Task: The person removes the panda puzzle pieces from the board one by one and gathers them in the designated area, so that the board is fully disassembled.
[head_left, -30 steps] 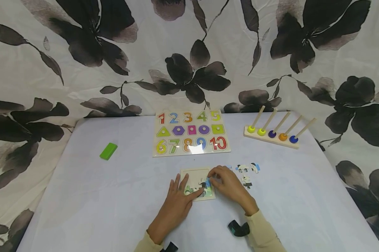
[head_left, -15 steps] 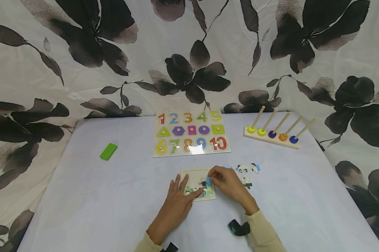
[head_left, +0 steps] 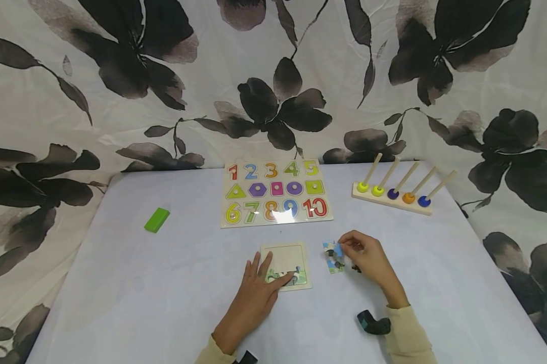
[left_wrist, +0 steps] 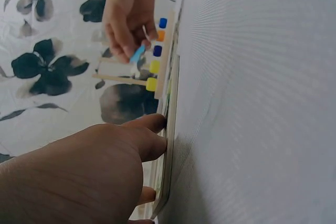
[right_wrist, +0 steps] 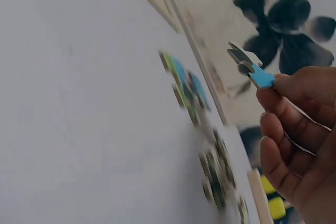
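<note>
My left hand (head_left: pixel 254 298) lies with spread fingers on a small wooden jigsaw tray (head_left: pixel 288 248), pressing at its lower part, where pieces with a green picture lie. Thumb and index finger of my right hand (head_left: pixel 369 259) pinch a jigsaw piece (right_wrist: pixel 261 77) with blue, black and white on it, raised above the table in the right wrist view. Below and beside that hand are loose jigsaw pieces (head_left: pixel 331 267), some with blue sky and green. Other loose pieces (right_wrist: pixel 214 179) with dark parts look blurred in the right wrist view; in the head view the hand mostly covers them.
A number and shape puzzle board (head_left: pixel 277 202) lies behind the tray. At the back right stands a wooden peg stacker (head_left: pixel 392 200) with coloured beads. A green block (head_left: pixel 156 220) lies on the left. A floral cloth (head_left: pixel 187 76) hangs behind the table.
My right hand has moved right from the tray to the loose pieces, carrying the piece with blue from the tray's right side. The left hand has stayed in place.
</note>
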Available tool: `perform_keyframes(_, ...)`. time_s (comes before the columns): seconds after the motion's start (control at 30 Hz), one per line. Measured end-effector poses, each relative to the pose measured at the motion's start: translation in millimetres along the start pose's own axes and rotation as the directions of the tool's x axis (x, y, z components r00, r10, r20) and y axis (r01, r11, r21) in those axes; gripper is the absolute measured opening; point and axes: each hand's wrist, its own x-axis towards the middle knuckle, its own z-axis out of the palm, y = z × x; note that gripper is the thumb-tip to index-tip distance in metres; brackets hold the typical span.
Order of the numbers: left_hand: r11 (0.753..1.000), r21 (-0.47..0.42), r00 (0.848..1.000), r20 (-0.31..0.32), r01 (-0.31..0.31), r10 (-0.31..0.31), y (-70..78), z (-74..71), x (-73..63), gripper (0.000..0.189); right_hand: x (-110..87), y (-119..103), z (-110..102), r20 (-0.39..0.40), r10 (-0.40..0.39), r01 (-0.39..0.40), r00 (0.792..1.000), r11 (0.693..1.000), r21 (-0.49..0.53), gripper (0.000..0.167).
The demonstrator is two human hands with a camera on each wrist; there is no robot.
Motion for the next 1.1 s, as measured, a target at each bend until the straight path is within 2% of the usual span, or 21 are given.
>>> perform_keyframes(0.2,1.0,-0.017,1.0,0.007,0.014,-0.014,0.2,0.6,-0.3,0.049,-10.4,19.7,-26.9,-0.03,0.093,-0.094,0.995,0.994,-0.047,0.007)
perform_keyframes(0.6,1.0,-0.022,1.0,0.004,0.016,-0.016,1.1,0.4,-1.1,0.049,-27.9,46.9,-55.1,-0.025,0.153,-0.155,0.988,0.98,-0.123,0.008)
perform_keyframes(0.83,1.0,-0.016,1.0,0.007,0.01,-0.01,0.9,-0.4,0.5,0.048,-31.8,56.2,-62.9,-0.002,0.198,-0.196,0.98,0.969,-0.148,0.011)
perform_keyframes(1.1,1.0,-0.018,1.0,-0.002,0.003,-0.003,0.2,0.3,0.1,0.049,-30.3,58.4,-61.9,-0.003,0.185,-0.183,0.983,0.969,-0.167,0.012)
